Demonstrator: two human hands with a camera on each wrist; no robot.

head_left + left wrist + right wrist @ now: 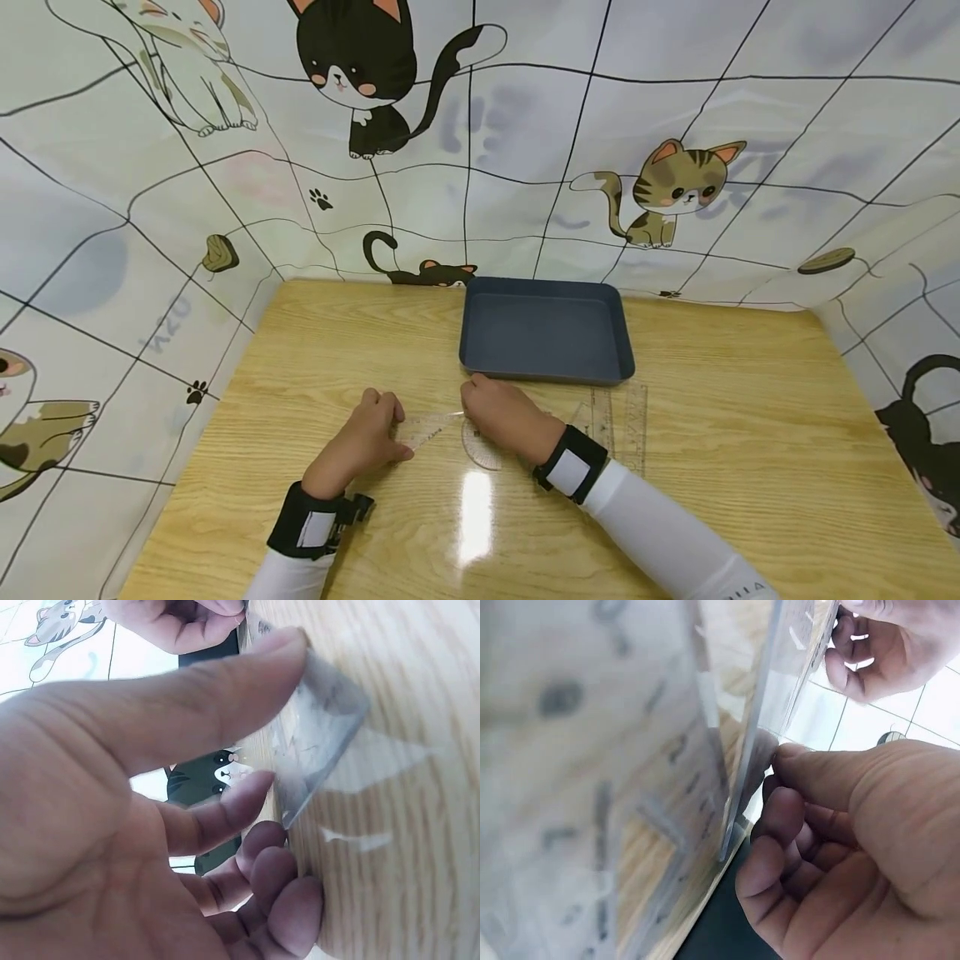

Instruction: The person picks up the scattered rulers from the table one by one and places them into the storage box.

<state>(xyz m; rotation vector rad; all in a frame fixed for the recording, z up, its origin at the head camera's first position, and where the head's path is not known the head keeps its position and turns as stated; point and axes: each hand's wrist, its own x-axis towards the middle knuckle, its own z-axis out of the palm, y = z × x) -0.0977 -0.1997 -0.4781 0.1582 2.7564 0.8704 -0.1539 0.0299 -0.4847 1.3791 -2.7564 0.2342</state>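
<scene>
A clear plastic set square (423, 429) lies between the two hands, low over the wooden table. My left hand (367, 433) holds its left end, the thumb (277, 652) laid over the plastic and the other fingers curled at the far edge. At the opposite corner, my right hand (506, 417) pinches the tip between thumb and bent forefinger. Under the right hand, partly hidden by it, is a clear protractor (482, 450). In the right wrist view, blurred clear plastic with printed numbers (562, 697) fills the near left.
A dark blue-grey tray (547, 329) stands just beyond the right hand, near the back wall. Two clear rulers (636, 425) and another clear triangle (582, 417) lie right of the right wrist. Cat-patterned sheeting (517, 125) hangs around the wooden table (337, 350).
</scene>
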